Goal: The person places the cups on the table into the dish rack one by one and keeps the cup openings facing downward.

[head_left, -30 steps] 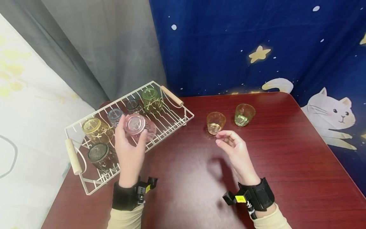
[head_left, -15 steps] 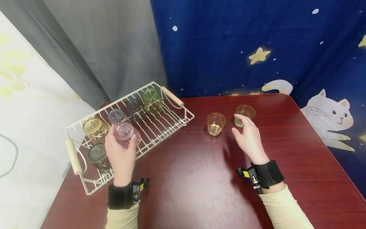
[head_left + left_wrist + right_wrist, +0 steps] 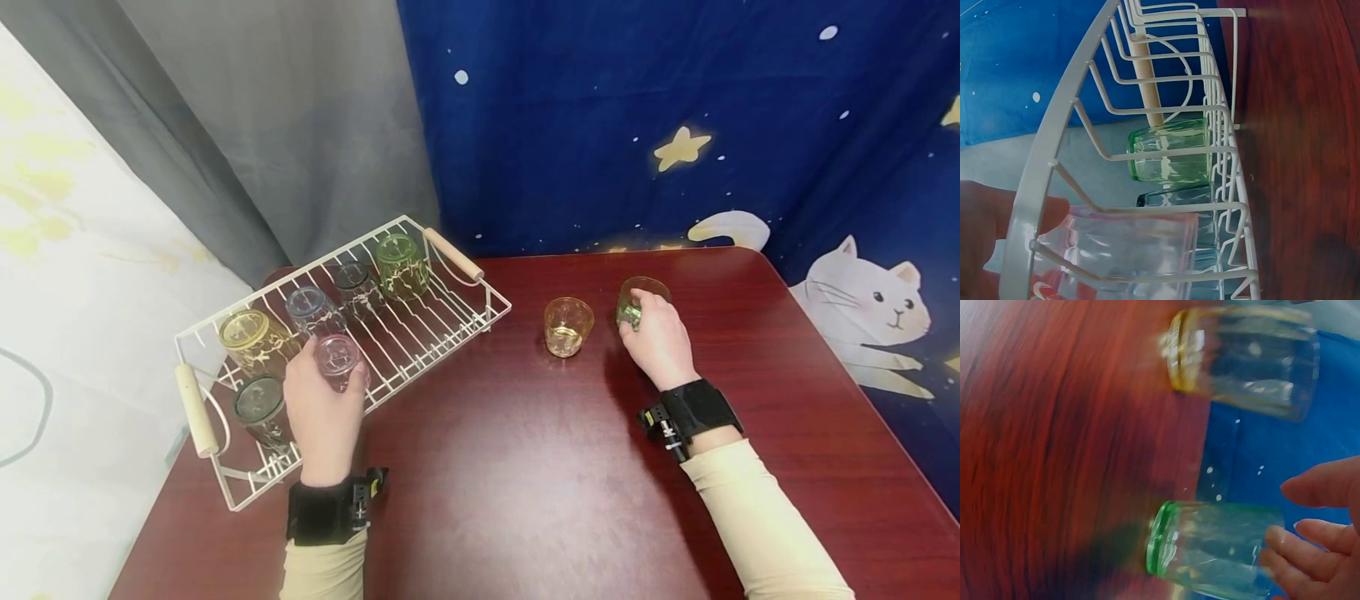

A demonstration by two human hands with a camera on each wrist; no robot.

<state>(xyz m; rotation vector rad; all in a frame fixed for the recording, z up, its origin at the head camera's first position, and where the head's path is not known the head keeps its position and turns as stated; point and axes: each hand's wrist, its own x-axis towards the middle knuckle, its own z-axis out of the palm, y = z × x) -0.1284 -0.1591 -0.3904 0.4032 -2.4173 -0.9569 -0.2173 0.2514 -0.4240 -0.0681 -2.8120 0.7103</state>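
Note:
My left hand [image 3: 324, 417] grips an upside-down pink glass [image 3: 339, 357] at the rack's near side; in the left wrist view the pink glass [image 3: 1138, 244] shows behind the white wires. On the table to the right, a green glass [image 3: 1222, 547] stands upright. My right hand [image 3: 660, 340] is at that glass, fingertips right by its rim and thumb apart from it in the right wrist view. Left of it stands an upright yellow glass [image 3: 567, 327], which nothing holds.
The white wire rack [image 3: 442, 357] with wooden handles [image 3: 197, 410] bears several upturned glasses: a yellow glass [image 3: 247, 332], a dark grey glass [image 3: 260, 402], a blue glass [image 3: 309, 307], a dark glass [image 3: 354, 279] and a green glass [image 3: 401, 262]. A curtain [image 3: 555, 125] hangs behind the table [image 3: 525, 475].
My left hand has moved the pink glass left and down into the rack. My right hand has gone from beside the upright yellow glass rightward to the upright green glass.

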